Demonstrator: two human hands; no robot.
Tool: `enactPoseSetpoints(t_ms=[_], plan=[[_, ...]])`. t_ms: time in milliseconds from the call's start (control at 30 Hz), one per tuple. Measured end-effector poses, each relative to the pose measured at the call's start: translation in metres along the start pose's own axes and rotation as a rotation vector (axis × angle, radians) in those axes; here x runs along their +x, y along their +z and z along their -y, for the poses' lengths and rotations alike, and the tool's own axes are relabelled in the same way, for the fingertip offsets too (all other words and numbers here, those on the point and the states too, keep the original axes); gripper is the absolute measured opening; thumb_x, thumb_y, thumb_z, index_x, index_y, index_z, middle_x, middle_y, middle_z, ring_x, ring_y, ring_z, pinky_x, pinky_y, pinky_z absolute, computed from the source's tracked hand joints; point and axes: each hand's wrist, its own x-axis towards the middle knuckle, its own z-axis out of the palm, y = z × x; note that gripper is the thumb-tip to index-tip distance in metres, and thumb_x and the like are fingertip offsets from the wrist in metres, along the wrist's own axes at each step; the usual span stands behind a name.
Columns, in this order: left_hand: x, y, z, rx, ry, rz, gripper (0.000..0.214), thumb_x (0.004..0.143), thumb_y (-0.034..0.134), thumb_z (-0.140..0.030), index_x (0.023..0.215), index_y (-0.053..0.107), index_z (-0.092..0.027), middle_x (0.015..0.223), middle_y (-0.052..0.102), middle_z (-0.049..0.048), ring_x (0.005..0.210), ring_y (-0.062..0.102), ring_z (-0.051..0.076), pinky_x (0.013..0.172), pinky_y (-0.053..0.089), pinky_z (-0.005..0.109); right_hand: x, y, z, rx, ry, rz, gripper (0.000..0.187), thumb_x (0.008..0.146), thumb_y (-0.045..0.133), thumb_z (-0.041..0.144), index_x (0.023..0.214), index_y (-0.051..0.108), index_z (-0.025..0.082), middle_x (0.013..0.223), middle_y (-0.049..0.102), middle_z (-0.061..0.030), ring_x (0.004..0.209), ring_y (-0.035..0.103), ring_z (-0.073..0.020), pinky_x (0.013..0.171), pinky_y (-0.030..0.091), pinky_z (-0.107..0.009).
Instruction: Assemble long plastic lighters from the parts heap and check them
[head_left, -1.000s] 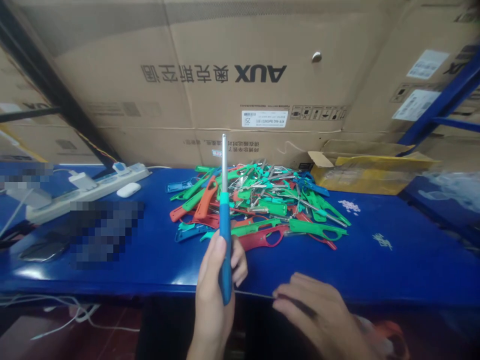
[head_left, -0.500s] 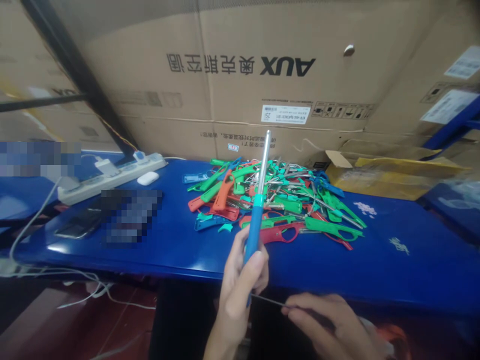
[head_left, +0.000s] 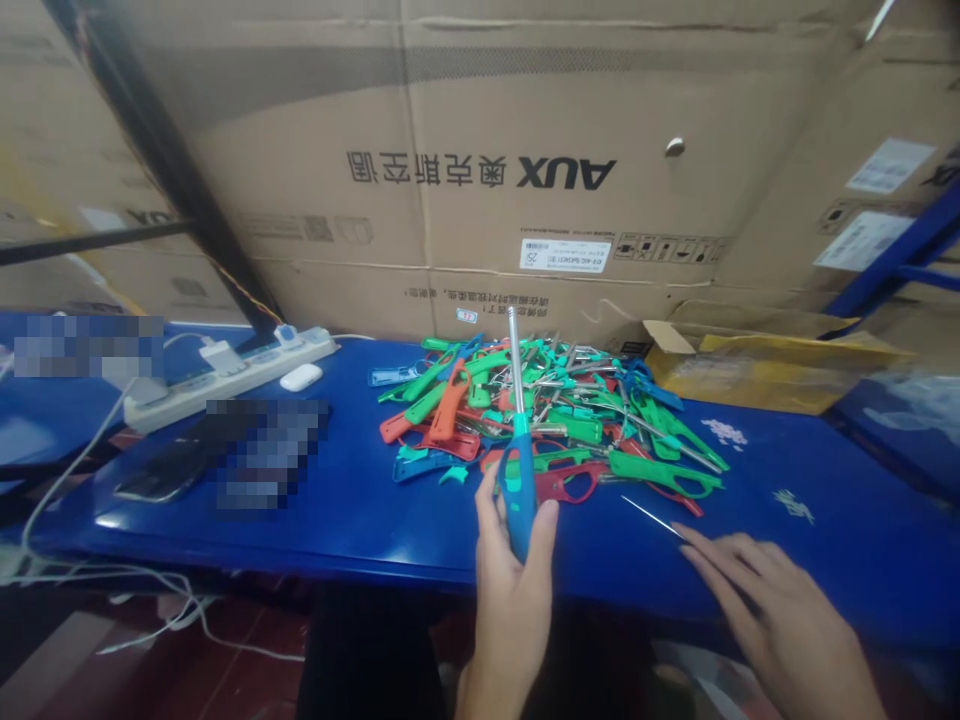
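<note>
My left hand [head_left: 510,590] is wrapped round the blue handle of a long-nosed gas lighter [head_left: 519,490], which stands upright with its silver tube [head_left: 516,360] pointing away. A green trigger shows inside the handle's loop. In my right hand [head_left: 765,600] is a thin metal rod [head_left: 651,516], pinched between thumb and fingers. Its bare tip points left toward the lighter, apart from it; the rear end is hidden by the palm. Behind the lighter, a heap of lighter parts [head_left: 570,430] covers the table: green, red, orange and blue shells, silver tubes and wires.
Small pink pieces [head_left: 724,432] and pale thin pieces [head_left: 792,506] lie on the blue table [head_left: 390,530] at right. A yellow-taped carton [head_left: 765,375] stands behind them. On the left are a power strip [head_left: 232,375], a white case [head_left: 301,377] and a dark phone [head_left: 161,475].
My right hand has moved right and up, taking the rod away from the lighter's lower end. The lighter has turned, showing its trigger loop, and my left hand has shifted slightly right. The view has tilted up.
</note>
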Motion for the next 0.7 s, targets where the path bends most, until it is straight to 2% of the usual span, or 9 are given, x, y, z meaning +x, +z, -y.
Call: enactPoseSetpoints(t_ms=[100,200,267,333,400,500,567,633,700], plan=[[-0.008,0.01,0.011,-0.044,-0.064,0.022,0.065,0.085,0.081,-0.033,0.141,0.049,-0.029,0.119,0.067,0.0094,0.106,0.067,0.023,0.078,0.053,0.025,0.014,0.005,-0.005,-0.162,0.01,-0.045,0.053,0.104,0.035,0.054,0.11,0.08,0.026,0.102,0.075,-0.0122,0.082,0.07,-0.0271,0.061,0.054,-0.038],[-0.02,0.02,0.025,-0.112,-0.097,0.037,0.069,0.088,0.076,-0.042,0.147,0.041,-0.033,0.115,0.068,0.0087,0.098,0.069,0.022,0.073,0.055,0.027,0.027,-0.002,0.01,-0.144,0.125,-0.175,0.056,0.101,0.038,0.058,0.122,0.075,0.022,0.116,0.072,-0.0166,0.098,0.07,-0.0337,0.07,0.058,-0.045],[-0.028,0.025,0.033,-0.116,-0.062,0.013,0.067,0.091,0.072,-0.046,0.148,0.039,-0.035,0.121,0.067,0.0095,0.102,0.069,0.024,0.076,0.056,0.029,0.032,-0.007,0.037,0.079,0.163,-0.223,0.044,0.102,0.046,0.049,0.132,0.069,0.027,0.127,0.07,-0.0119,0.113,0.068,-0.0305,0.085,0.06,-0.043],[-0.035,0.027,0.038,-0.091,-0.045,0.004,0.062,0.092,0.068,-0.049,0.147,0.043,-0.035,0.128,0.065,0.0106,0.109,0.068,0.027,0.082,0.057,0.033,0.033,-0.005,0.073,0.373,0.08,-0.144,0.039,0.098,0.055,0.044,0.134,0.067,0.033,0.131,0.07,-0.0067,0.112,0.071,-0.0253,0.085,0.062,-0.034],[-0.038,0.026,0.038,-0.049,-0.057,0.028,0.055,0.092,0.066,-0.051,0.142,0.052,-0.032,0.129,0.065,0.0128,0.115,0.065,0.031,0.088,0.057,0.037,0.033,0.003,0.109,0.639,0.128,-0.142,0.038,0.095,0.061,0.043,0.131,0.07,0.032,0.126,0.072,-0.0061,0.104,0.074,-0.0246,0.081,0.063,-0.032],[-0.031,0.02,0.028,0.027,-0.021,0.075,0.046,0.086,0.073,-0.048,0.127,0.067,-0.027,0.13,0.065,0.0151,0.128,0.057,0.037,0.094,0.055,0.041,0.039,0.018,0.139,0.69,0.175,-0.151,0.034,0.094,0.063,0.044,0.123,0.074,0.031,0.115,0.077,-0.0059,0.095,0.076,-0.0247,0.077,0.064,-0.031],[-0.021,0.014,0.014,0.066,0.054,0.097,0.047,0.078,0.081,-0.045,0.121,0.072,-0.027,0.133,0.063,0.0146,0.135,0.05,0.039,0.097,0.054,0.042,0.05,0.023,0.136,0.698,0.225,-0.129,0.035,0.097,0.059,0.045,0.122,0.074,0.025,0.108,0.079,-0.0074,0.09,0.077,-0.0245,0.074,0.064,-0.03],[-0.013,0.005,0.0,0.105,0.088,0.164,0.047,0.074,0.084,-0.043,0.117,0.074,-0.028,0.134,0.062,0.0146,0.137,0.047,0.042,0.097,0.054,0.045,0.064,0.025,0.117,0.677,0.296,-0.089,0.039,0.1,0.053,0.047,0.122,0.073,0.021,0.104,0.08,-0.0088,0.086,0.078,-0.0236,0.071,0.063,-0.029],[-0.013,-0.006,-0.011,0.16,0.0,0.301,0.041,0.077,0.083,-0.043,0.116,0.074,-0.033,0.129,0.065,0.0139,0.133,0.05,0.043,0.093,0.055,0.047,0.076,0.026,0.092,0.544,0.338,-0.121,0.047,0.098,0.051,0.054,0.121,0.072,0.019,0.105,0.08,-0.0107,0.084,0.078,-0.0253,0.067,0.061,-0.031]])
